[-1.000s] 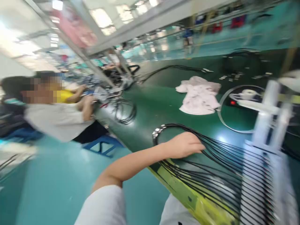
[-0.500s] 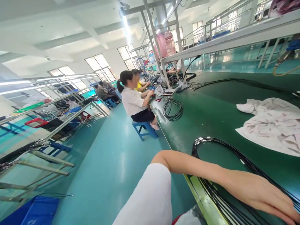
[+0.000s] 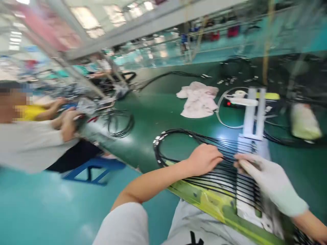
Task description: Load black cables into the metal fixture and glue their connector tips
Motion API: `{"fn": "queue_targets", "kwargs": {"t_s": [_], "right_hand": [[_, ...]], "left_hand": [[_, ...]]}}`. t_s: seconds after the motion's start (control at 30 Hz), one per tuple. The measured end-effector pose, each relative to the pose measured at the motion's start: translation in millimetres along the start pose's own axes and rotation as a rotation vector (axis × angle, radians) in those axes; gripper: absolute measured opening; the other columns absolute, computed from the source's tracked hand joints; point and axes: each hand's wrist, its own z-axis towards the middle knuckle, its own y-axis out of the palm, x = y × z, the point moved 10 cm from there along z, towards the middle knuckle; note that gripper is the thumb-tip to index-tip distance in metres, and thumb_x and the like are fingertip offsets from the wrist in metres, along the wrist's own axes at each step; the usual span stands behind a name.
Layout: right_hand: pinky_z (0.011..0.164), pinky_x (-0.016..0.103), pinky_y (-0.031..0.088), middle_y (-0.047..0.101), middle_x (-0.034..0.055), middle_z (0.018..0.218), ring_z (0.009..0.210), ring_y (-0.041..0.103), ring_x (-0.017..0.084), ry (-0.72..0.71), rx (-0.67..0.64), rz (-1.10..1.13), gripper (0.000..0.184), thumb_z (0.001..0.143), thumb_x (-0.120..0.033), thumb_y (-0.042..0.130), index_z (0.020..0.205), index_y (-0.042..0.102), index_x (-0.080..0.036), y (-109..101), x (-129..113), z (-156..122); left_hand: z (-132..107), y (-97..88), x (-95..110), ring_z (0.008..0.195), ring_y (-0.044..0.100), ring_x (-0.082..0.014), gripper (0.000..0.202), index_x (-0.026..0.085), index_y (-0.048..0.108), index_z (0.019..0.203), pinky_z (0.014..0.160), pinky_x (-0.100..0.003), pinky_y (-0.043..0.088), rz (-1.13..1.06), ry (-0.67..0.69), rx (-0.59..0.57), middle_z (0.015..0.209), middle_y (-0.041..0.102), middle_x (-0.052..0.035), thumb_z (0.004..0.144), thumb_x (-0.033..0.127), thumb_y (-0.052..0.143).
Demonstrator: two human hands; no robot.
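Several black cables (image 3: 219,183) run side by side onto a pale metal fixture (image 3: 246,200) at the table's near edge. Their other ends curve into a loop with white tags (image 3: 158,139). My bare left hand (image 3: 205,159) lies over the cables left of the fixture, its fingers closed on a black cable. Above the fixture, my right hand (image 3: 268,178), in a white glove, pinches with thumb and fingers at the cable row. Motion blur softens its fingertips, and a cable seems to be between them.
A white cloth (image 3: 199,98) lies farther back on the green table (image 3: 145,112). Behind the fixture is a white device with a red light (image 3: 241,102). Another cable coil (image 3: 120,124) rests to the left, near a seated co-worker (image 3: 33,139) on a blue stool (image 3: 93,168).
My view has swung right and down, bringing the fixture and my gloved right hand into sight. My left hand, earlier stretched out at the lower right, is now bent over the cables.
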Motion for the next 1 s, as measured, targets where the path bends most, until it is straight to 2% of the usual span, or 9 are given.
{"fn": "queue_targets", "kwargs": {"t_s": [0.07, 0.2, 0.37, 0.47, 0.6, 0.7, 0.77, 0.83, 1.0], "right_hand": [[0.079, 0.035, 0.059, 0.077, 0.0085, 0.096, 0.081, 0.072, 0.022, 0.105, 0.025, 0.114, 0.053, 0.085, -0.063, 0.066, 0.114, 0.070, -0.019, -8, 8, -6], [0.067, 0.028, 0.055, 0.074, 0.0056, 0.085, 0.070, 0.067, 0.016, 0.093, 0.111, 0.124, 0.042, 0.089, -0.059, 0.064, 0.093, 0.072, -0.018, -16, 0, 0], [0.060, 0.025, 0.052, 0.074, 0.0053, 0.084, 0.066, 0.066, 0.014, 0.068, 0.016, 0.197, 0.044, 0.095, -0.058, 0.056, 0.098, 0.071, -0.017, -8, -3, -2], [0.064, 0.025, 0.054, 0.073, 0.0048, 0.084, 0.069, 0.068, 0.014, -0.005, -0.041, 0.221, 0.045, 0.100, -0.055, 0.048, 0.105, 0.071, -0.017, -8, -5, -6], [0.077, 0.030, 0.056, 0.075, 0.0044, 0.100, 0.080, 0.070, 0.017, -0.084, 0.035, 0.108, 0.034, 0.100, -0.046, 0.052, 0.112, 0.072, -0.022, -28, -5, -11], [0.086, 0.033, 0.055, 0.075, 0.0029, 0.103, 0.094, 0.070, 0.021, -0.141, 0.063, -0.046, 0.023, 0.093, -0.037, 0.062, 0.106, 0.075, -0.024, -36, -15, -13], [0.082, 0.032, 0.054, 0.076, 0.0025, 0.095, 0.090, 0.069, 0.020, -0.154, 0.076, -0.120, 0.018, 0.091, -0.036, 0.064, 0.094, 0.076, -0.023, -36, -23, -12], [0.074, 0.029, 0.052, 0.075, 0.0025, 0.084, 0.079, 0.068, 0.018, -0.097, 0.059, -0.083, 0.024, 0.093, -0.039, 0.062, 0.085, 0.075, -0.021, -31, -24, -8], [0.053, 0.022, 0.045, 0.071, 0.0044, 0.072, 0.057, 0.059, 0.011, 0.153, -0.141, 0.269, 0.043, 0.093, -0.053, 0.058, 0.076, 0.069, -0.016, 0, -9, -2]], "left_hand": [[-1, -5.9, -5, 0.093, 0.065, -0.0176, 0.029, 0.018, 0.069, 0.104, 0.084, -0.033, 0.046, -0.045, -0.008, 0.062, 0.095, 0.072, -0.0065, 0.103, 0.033, 0.045], [-2, -11.4, -5, 0.090, 0.064, -0.0175, 0.018, 0.018, 0.067, 0.102, 0.084, -0.035, 0.046, -0.095, 0.006, 0.126, 0.095, 0.071, -0.0054, 0.100, 0.026, 0.050], [11, -5.7, 12, 0.093, 0.064, -0.0178, 0.019, 0.020, 0.062, 0.113, 0.085, -0.035, 0.048, -0.192, 0.004, 0.133, 0.102, 0.071, -0.0049, 0.097, 0.028, 0.059], [23, -1.1, 27, 0.087, 0.064, -0.0153, 0.013, 0.019, 0.062, 0.108, 0.080, -0.030, 0.050, -0.272, 0.045, 0.133, 0.096, 0.070, -0.0040, 0.098, 0.027, 0.057], [25, -8.9, 36, 0.083, 0.064, -0.0127, 0.007, 0.019, 0.064, 0.101, 0.078, -0.027, 0.050, -0.294, 0.102, 0.225, 0.091, 0.071, -0.0012, 0.098, 0.020, 0.058], [22, -14.3, 36, 0.080, 0.064, -0.0117, 0.010, 0.020, 0.064, 0.105, 0.074, -0.027, 0.048, -0.255, 0.108, 0.245, 0.092, 0.073, 0.0002, 0.097, 0.017, 0.059], [19, -14.6, 37, 0.080, 0.064, -0.0112, 0.012, 0.020, 0.064, 0.107, 0.073, -0.027, 0.047, -0.242, 0.115, 0.224, 0.094, 0.074, 0.0007, 0.097, 0.015, 0.058], [17, -13.6, 35, 0.081, 0.065, -0.0111, 0.013, 0.020, 0.064, 0.108, 0.074, -0.027, 0.048, -0.254, 0.106, 0.211, 0.096, 0.075, 0.0006, 0.097, 0.015, 0.058], [12, -10.0, 28, 0.084, 0.066, -0.0118, 0.020, 0.022, 0.062, 0.115, 0.077, -0.027, 0.051, -0.301, 0.080, 0.236, 0.105, 0.075, -0.0019, 0.097, 0.015, 0.057]]}}
